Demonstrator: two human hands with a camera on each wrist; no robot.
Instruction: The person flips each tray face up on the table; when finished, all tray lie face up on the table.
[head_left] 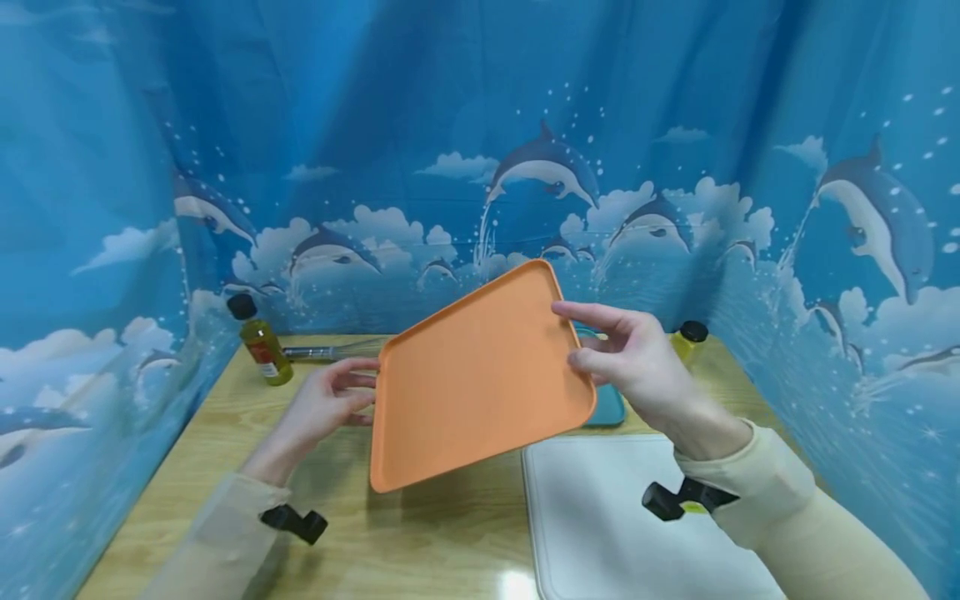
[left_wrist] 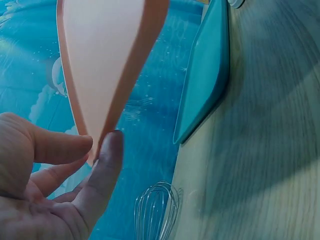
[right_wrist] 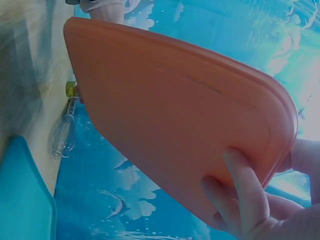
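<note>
An orange tray [head_left: 480, 383] hangs tilted in the air above the wooden table, its right side higher than its left. My left hand [head_left: 337, 396] pinches the left edge, with the thumb and a finger on either side of the rim in the left wrist view. My right hand [head_left: 637, 354] grips the right edge between thumb and fingers. Several right fingers [right_wrist: 245, 185] press on the tray's underside in the right wrist view. Behind the orange tray, a turquoise tray [head_left: 609, 408] lies on the table, partly hidden.
A white rimmed board [head_left: 600, 500] lies at front right, under my right forearm. At the back left stand an oil bottle [head_left: 264, 350] with a black cap and a lying whisk [head_left: 311, 353]. A yellow bottle [head_left: 688, 337] is at back right. Dolphin-print curtains [head_left: 420, 125] surround the table [head_left: 330, 533].
</note>
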